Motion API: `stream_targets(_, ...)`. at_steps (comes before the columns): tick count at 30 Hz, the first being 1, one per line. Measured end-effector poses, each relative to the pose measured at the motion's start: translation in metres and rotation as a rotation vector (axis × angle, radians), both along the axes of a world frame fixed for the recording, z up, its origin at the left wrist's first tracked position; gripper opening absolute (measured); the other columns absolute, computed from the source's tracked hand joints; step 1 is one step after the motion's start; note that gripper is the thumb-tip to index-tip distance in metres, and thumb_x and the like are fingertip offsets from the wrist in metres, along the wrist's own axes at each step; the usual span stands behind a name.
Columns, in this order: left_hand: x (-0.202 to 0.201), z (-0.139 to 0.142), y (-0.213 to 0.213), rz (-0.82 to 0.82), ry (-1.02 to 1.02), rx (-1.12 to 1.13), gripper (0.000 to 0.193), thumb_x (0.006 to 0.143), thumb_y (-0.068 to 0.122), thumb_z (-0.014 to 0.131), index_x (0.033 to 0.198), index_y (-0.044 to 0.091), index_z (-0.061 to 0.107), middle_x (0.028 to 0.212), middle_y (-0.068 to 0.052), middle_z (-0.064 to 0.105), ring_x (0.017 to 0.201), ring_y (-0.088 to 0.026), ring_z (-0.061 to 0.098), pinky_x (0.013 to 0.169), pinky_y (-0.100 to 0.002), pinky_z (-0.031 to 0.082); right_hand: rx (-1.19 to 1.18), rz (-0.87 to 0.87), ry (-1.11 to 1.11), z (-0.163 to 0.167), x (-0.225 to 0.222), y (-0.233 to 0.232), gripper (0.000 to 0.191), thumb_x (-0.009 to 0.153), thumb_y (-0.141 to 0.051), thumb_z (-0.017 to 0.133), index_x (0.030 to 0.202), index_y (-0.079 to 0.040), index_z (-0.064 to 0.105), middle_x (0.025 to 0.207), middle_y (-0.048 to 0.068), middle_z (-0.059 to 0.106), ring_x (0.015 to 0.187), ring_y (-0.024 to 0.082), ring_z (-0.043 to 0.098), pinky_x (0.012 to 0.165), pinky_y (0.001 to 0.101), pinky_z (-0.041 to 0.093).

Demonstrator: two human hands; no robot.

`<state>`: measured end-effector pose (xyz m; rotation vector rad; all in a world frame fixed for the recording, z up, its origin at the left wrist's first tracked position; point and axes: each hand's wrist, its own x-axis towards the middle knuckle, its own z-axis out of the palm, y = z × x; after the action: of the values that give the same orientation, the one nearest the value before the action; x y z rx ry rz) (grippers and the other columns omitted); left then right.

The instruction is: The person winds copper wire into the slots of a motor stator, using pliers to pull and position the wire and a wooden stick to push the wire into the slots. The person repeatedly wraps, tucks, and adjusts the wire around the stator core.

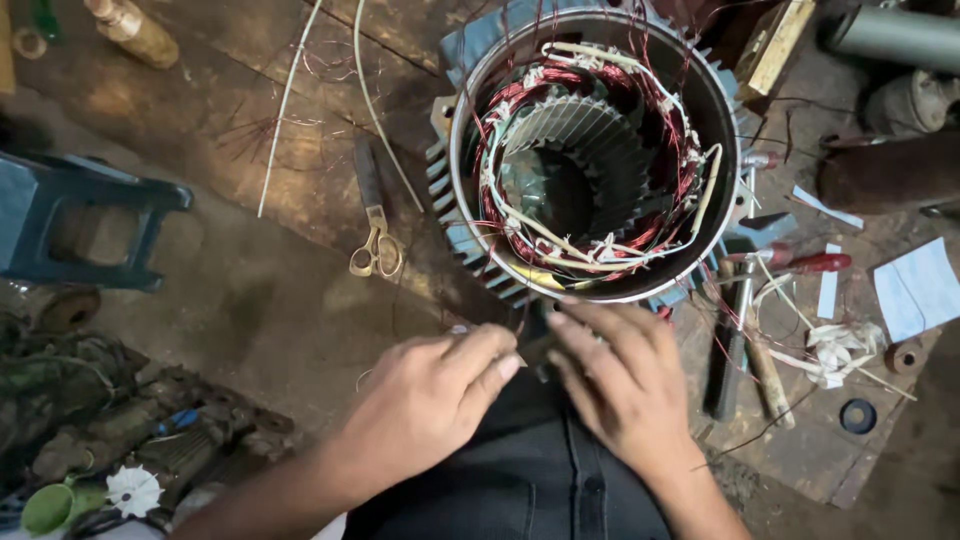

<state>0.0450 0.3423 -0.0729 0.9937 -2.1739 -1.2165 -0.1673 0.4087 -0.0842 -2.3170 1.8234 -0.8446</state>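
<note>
The left hand (430, 395) and the right hand (620, 385) meet just below the middle of the view, fingers curled toward each other. Together they pinch a small dark object (535, 347), mostly hidden between the fingertips; what it is cannot be told. Both hands hover over the person's dark trousers (530, 480).

Directly at twelve o'clock from the hands stands a motor stator (590, 150), its open end facing up. Copper-red windings (510, 110) tied with pale lacing and white sleeving ring the slotted core. The lower rim of the stator's housing sits just beside the fingertips.

At ten o'clock from the hands, brass-handled scissors (375, 240) lie on the worn wooden table (250, 110), with thin white strips beside them. At three o'clock lie a red-handled screwdriver (815, 263), a hammer (735, 340) and white paper scraps (915, 290). Far out at nine o'clock is a blue plastic stool (70, 220), and at seven o'clock a heap of old motor parts (130, 440) with a small white fan wheel (133, 490).
</note>
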Motion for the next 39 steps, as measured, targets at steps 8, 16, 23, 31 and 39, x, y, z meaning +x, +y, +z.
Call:
stream_targets(8,0.022,0.017,-0.036,-0.478,0.003,0.178,0.018,0.098,0.027,0.07,0.1,0.009,0.067,0.086,-0.012,0.07,0.081,-0.034,0.069,0.07,-0.044,0.053,0.015,0.174,-0.02,-0.01,0.008,-0.02,0.024,0.084,-0.014,0.077,0.106,-0.007,0.069,0.118,0.008,0.069,0.102,0.029,0.066,0.088,0.0397,0.053)
stream_targets(16,0.007,-0.001,-0.09,-0.192,0.188,-0.411,0.019,0.093,0.018,0.064,0.105,0.004,0.068,0.1,-0.009,0.068,0.097,-0.025,0.063,0.084,-0.039,0.051,0.015,0.142,-0.142,-0.036,0.003,-0.001,0.021,0.083,-0.021,0.078,0.099,-0.009,0.071,0.112,0.007,0.072,0.101,0.029,0.066,0.086,0.0381,0.051)
stream_targets(23,-0.041,-0.017,-0.129,-0.326,-0.12,-0.774,0.011,0.088,0.012,0.061,0.096,0.009,0.069,0.092,-0.005,0.06,0.1,-0.024,0.059,0.092,-0.039,0.046,0.019,0.078,-0.211,-0.048,0.001,0.005,0.017,0.087,-0.019,0.074,0.101,-0.009,0.071,0.115,0.005,0.072,0.104,0.027,0.066,0.092,0.0393,0.05)
stream_targets(31,-0.056,-0.019,-0.15,-0.476,0.056,-0.655,0.009,0.086,0.018,0.071,0.092,0.011,0.071,0.089,-0.006,0.058,0.092,-0.027,0.06,0.081,-0.042,0.048,0.019,0.131,-0.327,-0.052,-0.012,0.004,0.016,0.091,-0.022,0.07,0.102,-0.01,0.071,0.113,0.004,0.073,0.103,0.025,0.069,0.09,0.0378,0.052)
stream_targets(39,-0.104,-0.007,-0.208,-0.681,0.013,-0.585,0.021,0.075,0.025,0.083,0.085,0.01,0.072,0.086,-0.005,0.066,0.085,-0.028,0.067,0.068,-0.044,0.049,0.022,0.138,-0.334,-0.056,-0.011,0.0,0.018,0.093,-0.025,0.068,0.103,-0.011,0.072,0.112,0.005,0.073,0.102,0.025,0.069,0.09,0.0387,0.052)
